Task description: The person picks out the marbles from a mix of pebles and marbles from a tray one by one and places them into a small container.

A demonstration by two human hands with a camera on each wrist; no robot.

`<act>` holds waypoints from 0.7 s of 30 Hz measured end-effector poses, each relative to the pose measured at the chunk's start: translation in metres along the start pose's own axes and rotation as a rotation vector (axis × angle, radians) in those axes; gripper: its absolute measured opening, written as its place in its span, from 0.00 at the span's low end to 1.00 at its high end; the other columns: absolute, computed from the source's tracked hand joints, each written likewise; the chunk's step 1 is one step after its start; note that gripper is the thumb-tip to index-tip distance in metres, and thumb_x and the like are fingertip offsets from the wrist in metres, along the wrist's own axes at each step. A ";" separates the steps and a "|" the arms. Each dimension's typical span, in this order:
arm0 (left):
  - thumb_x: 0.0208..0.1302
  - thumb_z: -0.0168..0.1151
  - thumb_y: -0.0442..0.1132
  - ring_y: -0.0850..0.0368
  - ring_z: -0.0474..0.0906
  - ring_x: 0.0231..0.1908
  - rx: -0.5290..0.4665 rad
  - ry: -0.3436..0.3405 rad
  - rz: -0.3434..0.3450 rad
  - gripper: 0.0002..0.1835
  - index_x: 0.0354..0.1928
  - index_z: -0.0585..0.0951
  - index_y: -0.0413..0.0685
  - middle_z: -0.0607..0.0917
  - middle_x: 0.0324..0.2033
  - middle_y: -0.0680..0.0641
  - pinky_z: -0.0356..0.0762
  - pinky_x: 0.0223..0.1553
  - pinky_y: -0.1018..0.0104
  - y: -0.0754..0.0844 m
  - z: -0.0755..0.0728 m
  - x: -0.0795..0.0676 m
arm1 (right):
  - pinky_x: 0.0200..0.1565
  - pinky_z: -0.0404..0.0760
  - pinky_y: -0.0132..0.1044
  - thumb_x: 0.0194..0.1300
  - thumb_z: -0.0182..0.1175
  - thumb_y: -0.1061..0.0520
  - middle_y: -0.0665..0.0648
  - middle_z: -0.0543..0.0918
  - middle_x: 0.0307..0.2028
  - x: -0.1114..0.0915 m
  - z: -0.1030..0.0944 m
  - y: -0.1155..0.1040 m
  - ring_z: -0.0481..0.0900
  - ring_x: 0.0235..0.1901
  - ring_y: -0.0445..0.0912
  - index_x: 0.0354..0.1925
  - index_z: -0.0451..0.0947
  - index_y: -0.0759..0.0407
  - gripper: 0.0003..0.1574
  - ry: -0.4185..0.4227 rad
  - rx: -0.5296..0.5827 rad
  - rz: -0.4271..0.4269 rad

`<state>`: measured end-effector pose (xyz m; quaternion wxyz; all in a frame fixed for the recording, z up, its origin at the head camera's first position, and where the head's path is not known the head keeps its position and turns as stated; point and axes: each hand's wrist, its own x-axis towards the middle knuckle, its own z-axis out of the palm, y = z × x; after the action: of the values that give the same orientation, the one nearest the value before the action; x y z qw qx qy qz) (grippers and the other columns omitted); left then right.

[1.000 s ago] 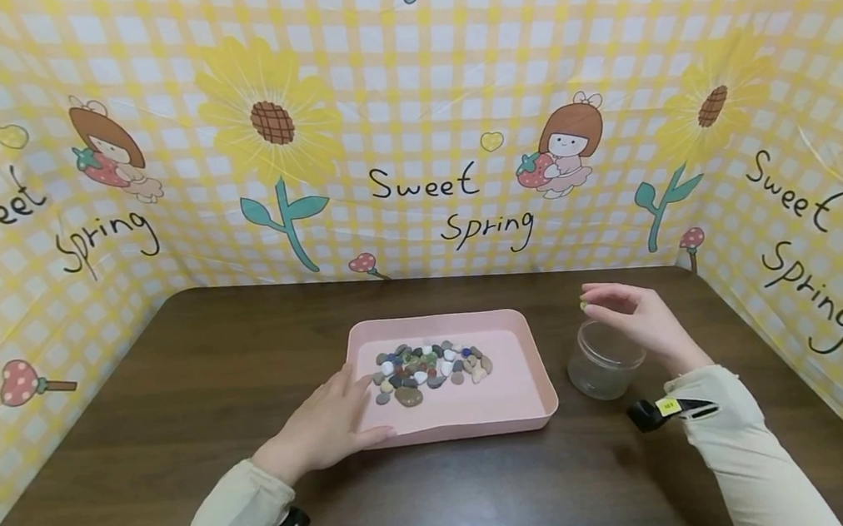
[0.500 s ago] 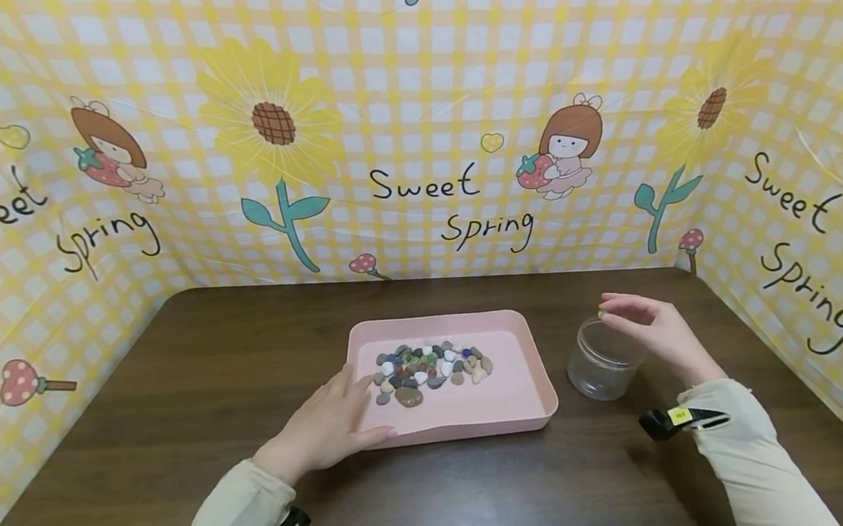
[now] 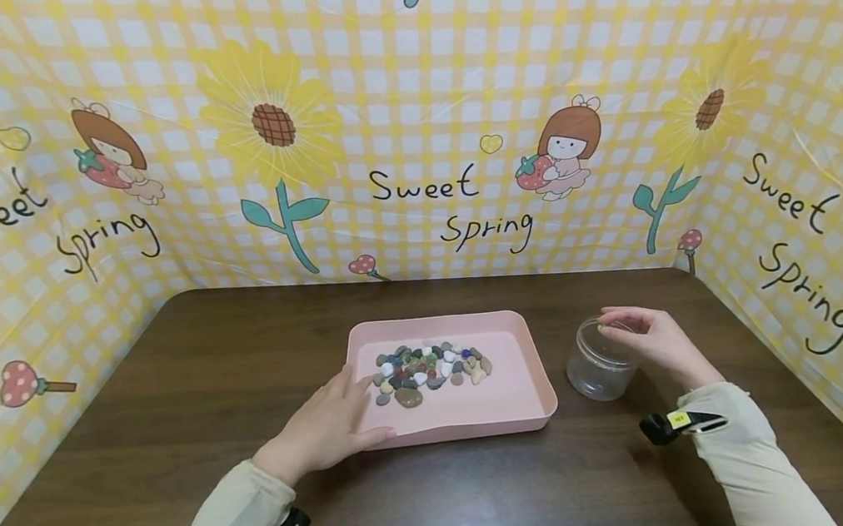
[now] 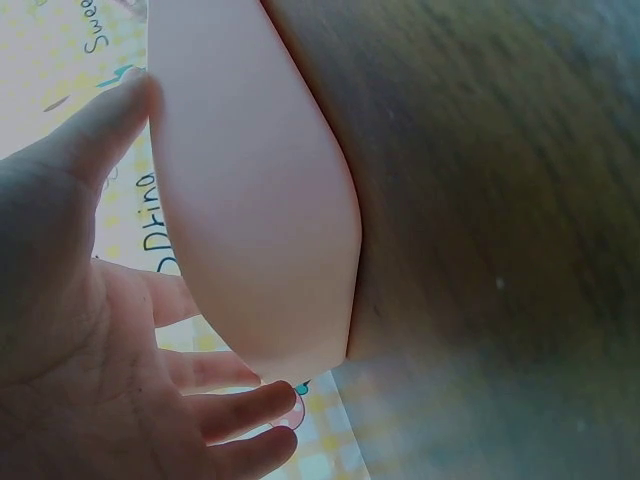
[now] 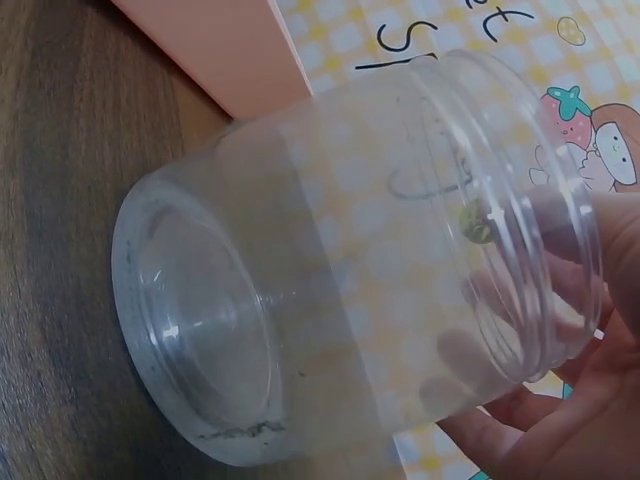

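My right hand (image 3: 658,342) is at the mouth of a clear, lidless jar (image 3: 598,373). Between thumb and fingertips it pinches a small yellow-green stone (image 5: 478,224), seen through the jar wall just inside the rim in the right wrist view. Left of the jar, a pink tray (image 3: 517,371) carries a heap of small pebbles (image 3: 423,367) in grey, white, green, blue and brown. My left hand (image 3: 322,422) rests on the tray's near left corner, its fingers extended over the left side and its thumb along the front rim. The left wrist view shows fingertips touching the tray's outer wall (image 4: 250,200).
Tray and jar stand on a dark brown wooden table (image 3: 247,337), a narrow gap between them. A yellow checked cloth (image 3: 410,130) with printed flowers and figures hangs behind and at both sides. A black wrist strap (image 3: 680,424) sits on the right sleeve.
My right hand has moved slightly right and down, bringing the pinched stone from above the jar's rim to its mouth. The left hand, tray and pebbles stay put.
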<state>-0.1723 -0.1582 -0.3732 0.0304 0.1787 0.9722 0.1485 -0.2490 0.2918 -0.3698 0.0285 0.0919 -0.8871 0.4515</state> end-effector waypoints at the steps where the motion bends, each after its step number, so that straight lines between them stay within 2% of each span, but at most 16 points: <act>1: 0.55 0.59 0.64 0.32 0.62 0.64 0.000 0.000 -0.001 0.44 0.63 0.67 0.36 0.58 0.66 0.25 0.64 0.61 0.43 0.000 0.000 0.000 | 0.46 0.69 0.15 0.61 0.62 0.49 0.58 0.77 0.56 0.000 0.000 0.000 0.68 0.44 0.17 0.48 0.77 0.68 0.26 -0.004 -0.003 -0.003; 4: 0.56 0.59 0.64 0.32 0.62 0.64 0.001 0.000 0.001 0.45 0.63 0.67 0.35 0.58 0.66 0.25 0.64 0.61 0.43 0.000 0.000 0.000 | 0.46 0.67 0.14 0.61 0.62 0.50 0.69 0.74 0.58 -0.001 0.000 0.001 0.66 0.44 0.15 0.49 0.77 0.70 0.26 -0.021 -0.019 -0.011; 7: 0.56 0.59 0.64 0.32 0.62 0.64 0.002 0.001 0.004 0.44 0.63 0.67 0.35 0.58 0.66 0.25 0.64 0.61 0.43 0.000 0.000 0.000 | 0.46 0.67 0.13 0.62 0.61 0.52 0.69 0.74 0.58 0.000 -0.001 0.000 0.69 0.45 0.19 0.48 0.77 0.71 0.25 -0.036 -0.051 -0.011; 9: 0.55 0.59 0.64 0.32 0.62 0.64 0.003 0.002 0.006 0.44 0.63 0.67 0.35 0.58 0.66 0.25 0.64 0.61 0.43 0.000 0.000 0.000 | 0.45 0.67 0.14 0.62 0.61 0.53 0.69 0.75 0.57 0.000 -0.001 -0.001 0.75 0.48 0.27 0.48 0.78 0.70 0.23 -0.040 -0.086 -0.018; 11: 0.55 0.59 0.64 0.33 0.62 0.64 0.004 0.004 0.008 0.44 0.63 0.67 0.35 0.58 0.66 0.25 0.64 0.61 0.43 0.000 0.000 0.000 | 0.45 0.68 0.15 0.62 0.61 0.54 0.68 0.76 0.56 0.000 -0.002 -0.003 0.79 0.51 0.41 0.47 0.78 0.70 0.21 -0.041 -0.107 -0.024; 13: 0.55 0.59 0.64 0.33 0.62 0.64 0.006 0.006 0.010 0.44 0.63 0.67 0.35 0.58 0.66 0.25 0.64 0.61 0.43 0.000 0.000 0.000 | 0.46 0.69 0.16 0.62 0.61 0.55 0.69 0.76 0.56 0.000 -0.002 -0.004 0.77 0.55 0.54 0.47 0.78 0.70 0.20 -0.046 -0.121 -0.032; 15: 0.55 0.58 0.65 0.33 0.62 0.64 0.006 0.005 0.011 0.45 0.63 0.67 0.35 0.58 0.66 0.26 0.64 0.61 0.43 0.000 0.000 0.000 | 0.46 0.69 0.16 0.63 0.60 0.56 0.70 0.76 0.56 0.000 -0.002 -0.005 0.74 0.56 0.61 0.47 0.78 0.70 0.20 -0.055 -0.125 -0.033; 18: 0.55 0.58 0.65 0.33 0.62 0.64 0.004 0.002 0.010 0.45 0.63 0.66 0.35 0.57 0.66 0.26 0.64 0.61 0.43 0.000 0.000 0.000 | 0.45 0.69 0.16 0.63 0.59 0.58 0.70 0.76 0.56 -0.001 -0.003 -0.006 0.74 0.57 0.60 0.48 0.77 0.71 0.19 -0.061 -0.120 -0.033; 21: 0.55 0.58 0.65 0.33 0.61 0.64 0.001 -0.001 0.010 0.45 0.64 0.66 0.35 0.57 0.66 0.26 0.64 0.61 0.43 0.000 0.000 0.000 | 0.44 0.69 0.15 0.63 0.60 0.56 0.70 0.76 0.56 -0.001 -0.005 -0.009 0.78 0.52 0.44 0.48 0.78 0.70 0.20 -0.043 -0.115 -0.033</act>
<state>-0.1725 -0.1585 -0.3733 0.0298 0.1836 0.9713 0.1479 -0.2460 0.2907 -0.3599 0.0220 0.1145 -0.9103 0.3971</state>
